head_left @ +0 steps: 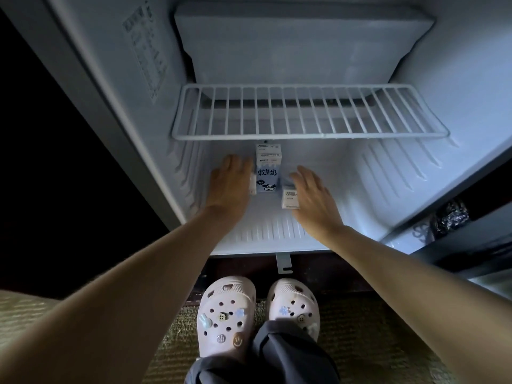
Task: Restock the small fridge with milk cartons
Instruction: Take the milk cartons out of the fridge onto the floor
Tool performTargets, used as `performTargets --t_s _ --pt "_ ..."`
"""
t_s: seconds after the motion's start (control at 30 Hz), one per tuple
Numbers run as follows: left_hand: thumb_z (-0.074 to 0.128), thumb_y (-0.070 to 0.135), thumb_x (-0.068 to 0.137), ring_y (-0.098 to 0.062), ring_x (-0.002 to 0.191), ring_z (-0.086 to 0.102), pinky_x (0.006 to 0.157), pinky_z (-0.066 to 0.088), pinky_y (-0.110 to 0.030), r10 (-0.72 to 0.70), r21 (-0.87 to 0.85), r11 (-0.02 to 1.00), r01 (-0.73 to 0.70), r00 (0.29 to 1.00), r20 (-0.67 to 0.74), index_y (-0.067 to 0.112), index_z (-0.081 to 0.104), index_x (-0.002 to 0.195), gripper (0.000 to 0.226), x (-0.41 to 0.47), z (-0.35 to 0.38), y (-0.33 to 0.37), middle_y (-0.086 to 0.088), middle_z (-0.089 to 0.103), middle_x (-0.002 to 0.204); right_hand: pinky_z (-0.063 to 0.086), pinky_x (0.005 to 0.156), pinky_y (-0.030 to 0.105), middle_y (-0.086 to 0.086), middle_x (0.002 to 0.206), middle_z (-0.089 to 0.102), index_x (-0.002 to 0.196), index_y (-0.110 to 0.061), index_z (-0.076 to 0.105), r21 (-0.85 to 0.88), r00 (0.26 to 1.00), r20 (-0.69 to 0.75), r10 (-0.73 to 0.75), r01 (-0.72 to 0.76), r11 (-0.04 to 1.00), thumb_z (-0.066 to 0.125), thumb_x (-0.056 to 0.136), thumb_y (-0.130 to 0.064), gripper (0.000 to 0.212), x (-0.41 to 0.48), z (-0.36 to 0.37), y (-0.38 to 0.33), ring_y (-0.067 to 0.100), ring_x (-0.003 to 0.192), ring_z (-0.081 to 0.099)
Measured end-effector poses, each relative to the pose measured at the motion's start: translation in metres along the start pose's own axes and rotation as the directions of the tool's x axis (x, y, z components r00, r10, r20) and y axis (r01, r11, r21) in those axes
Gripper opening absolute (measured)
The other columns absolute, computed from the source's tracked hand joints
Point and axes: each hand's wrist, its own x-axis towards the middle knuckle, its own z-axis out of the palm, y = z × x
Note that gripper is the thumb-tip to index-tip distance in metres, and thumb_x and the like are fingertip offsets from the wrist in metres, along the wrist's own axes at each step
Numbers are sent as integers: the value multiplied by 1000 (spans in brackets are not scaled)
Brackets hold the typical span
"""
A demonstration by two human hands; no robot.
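**Both hands open beside three cartons on the fridge floor**

The fridge [388, 178] is standing open, with the camera looking down into it. A wire shelf [304, 133] is spanning the cavity at mid height and is carrying nothing. A freezer box [304, 45] is sitting above it at the far top. A printed label [145, 51] is showing on the left inner wall.

Three cartons are standing on the fridge floor, below the shelf's near edge and slightly left of centre. The middle carton [268, 173] is standing upright, its blue-and-white face with a cow print turned toward the camera. The left carton [252, 185] is showing only as a white sliver, touching or just beside the middle one; the rest is hidden by the left hand. The right carton [289, 199] is sitting nearer than the other two, just right of the middle one.

The left hand [230, 184] is reaching in with fingers straight and together, lying against the left carton's outer side and gripping nothing. The right hand [313, 195] is reaching in with fingers extended and slightly spread, just right of the right carton; whether they are touching cannot be told. It too is gripping nothing.

Near the camera, two pale clogs [225, 314] with charms are resting on a woven mat [374, 342].
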Motion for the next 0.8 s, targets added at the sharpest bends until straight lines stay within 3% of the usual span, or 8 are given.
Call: performTargets --t_s 0.07,0.13,0.3,0.53,0.8 --pt "54 4 86 -25 121 46 96 40 -34 15 37 999 -19 993 114 11 42 132 48 -4 9 2 -10 50 130 56 51 31 18 98 67 102 -4 51 -26 996 62 -57 58 998 81 47 10 64 -7 3 0 34 84 69" --pt "54 7 89 -26 115 52 91 45 -33 -20 63 998 11 989 148 11 43 132 45 -10 15 4 -10 54 127 53 42 27 15 85 69 90 -1 60 -31 993 100 -68 72 997 81 44 13 53 -13 0 -1 32 75 69" --pt "61 4 86 -22 114 54 86 49 -29 3 135 991 -23 988 152 9 44 126 44 -29 6 8 -9 55 123 53 70 39 20 110 63 112 3 55 46 991 134 18 -25 999 67 74 5 40 -21 -22 -9 36 103 59" --pt "55 3 89 -28 110 56 86 48 -37 70 39 996 -78 981 180 7 44 120 34 -83 -46 28 -9 56 119 42 69 34 18 110 59 113 1 49 41 986 155 53 -60 997 61 82 -4 35 -61 -86 -29 34 103 56" --pt "55 10 88 -34 109 56 91 45 -39 244 -94 968 -231 955 169 5 48 117 31 -171 -146 85 -13 58 120 46 70 33 15 107 62 108 -4 50 58 982 75 173 -177 982 60 84 -18 30 -152 -200 -58 33 99 60"
